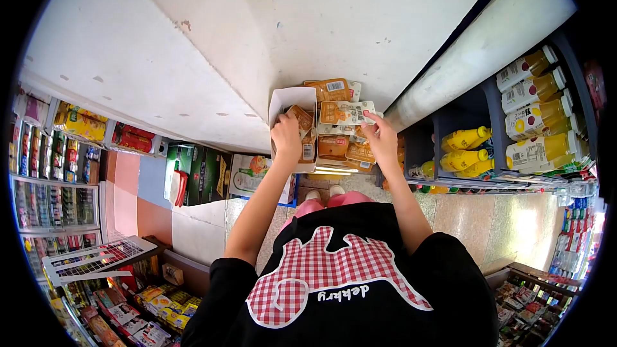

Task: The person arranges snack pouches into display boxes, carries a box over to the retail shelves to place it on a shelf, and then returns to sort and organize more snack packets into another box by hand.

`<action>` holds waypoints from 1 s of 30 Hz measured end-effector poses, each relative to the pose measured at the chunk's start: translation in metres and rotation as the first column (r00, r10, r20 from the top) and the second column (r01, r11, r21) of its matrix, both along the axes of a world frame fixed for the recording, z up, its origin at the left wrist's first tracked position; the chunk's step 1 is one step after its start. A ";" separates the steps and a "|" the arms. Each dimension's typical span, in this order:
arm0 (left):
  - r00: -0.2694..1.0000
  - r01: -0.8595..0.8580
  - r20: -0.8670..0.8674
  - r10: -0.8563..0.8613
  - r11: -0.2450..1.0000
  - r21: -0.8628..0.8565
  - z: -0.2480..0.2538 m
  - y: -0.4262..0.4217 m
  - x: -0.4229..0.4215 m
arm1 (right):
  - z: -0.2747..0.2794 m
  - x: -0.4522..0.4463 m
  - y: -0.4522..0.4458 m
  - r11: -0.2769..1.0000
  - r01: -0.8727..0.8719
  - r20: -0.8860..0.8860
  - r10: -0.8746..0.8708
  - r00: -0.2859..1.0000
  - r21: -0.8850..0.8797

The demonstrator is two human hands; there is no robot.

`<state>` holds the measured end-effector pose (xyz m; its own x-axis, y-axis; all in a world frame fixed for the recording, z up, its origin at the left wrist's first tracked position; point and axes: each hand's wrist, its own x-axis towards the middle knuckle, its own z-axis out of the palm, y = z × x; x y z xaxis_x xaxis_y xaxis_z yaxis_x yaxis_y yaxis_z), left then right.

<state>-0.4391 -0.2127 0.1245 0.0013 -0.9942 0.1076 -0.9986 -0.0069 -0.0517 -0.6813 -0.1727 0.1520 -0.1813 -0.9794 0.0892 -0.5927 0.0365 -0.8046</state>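
Note:
Orange-brown snack packets fill a white open box [278, 100] against the wall. My left hand [286, 135] reaches in at its left side, fingers bent down at a packet [302, 115]; the fingertips are partly hidden, so a grip cannot be made out. To the right, my right hand [380, 135] pinches the right end of a white and orange packet [344, 113]. That packet lies over more orange packets [333, 146]. Behind it, another packet [331, 89] with a barcode rests near the wall.
Yellow bottles [464, 140] and larger juice bottles [538, 119] stand on dark shelves at the right. A green carton [199, 173] sits on the floor at the left. Snack racks [58, 199] line the far left; bins [533, 295] stand at the lower right.

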 end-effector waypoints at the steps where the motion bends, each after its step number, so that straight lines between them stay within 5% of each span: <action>1: 1.000 0.014 0.016 -0.014 1.000 0.005 0.002 -0.003 0.000 | 0.001 0.002 0.001 1.000 -0.014 0.018 0.014 1.000 -0.004; 9: 0.990 0.143 -0.007 -0.143 0.988 0.064 0.009 -0.017 0.005 | 0.004 0.027 0.005 0.993 -0.115 0.086 0.118 0.989 -0.036; 17: 0.974 0.222 -0.034 -0.226 0.971 -0.090 0.099 0.019 0.004 | 0.033 0.048 0.013 0.982 -0.187 0.183 0.191 0.964 -0.041; 20: 0.939 0.242 -0.192 -0.286 0.944 -0.223 0.138 0.044 0.015 | 0.041 0.056 0.014 0.962 -0.270 0.235 0.255 0.938 0.032; 24: 0.864 0.199 -0.445 -0.234 0.972 -0.125 0.171 0.069 0.029 | 0.066 0.065 0.015 0.941 -0.314 0.607 0.176 0.775 0.127; 26: 0.767 0.239 -0.583 -0.269 0.962 -0.129 0.171 0.074 0.038 | 0.088 0.065 0.012 0.919 -0.329 0.774 0.041 0.632 0.219; 30: 0.573 0.275 -0.775 -0.267 0.953 -0.125 0.170 0.076 0.046 | 0.092 0.049 0.000 0.819 -0.522 0.826 0.112 0.552 0.238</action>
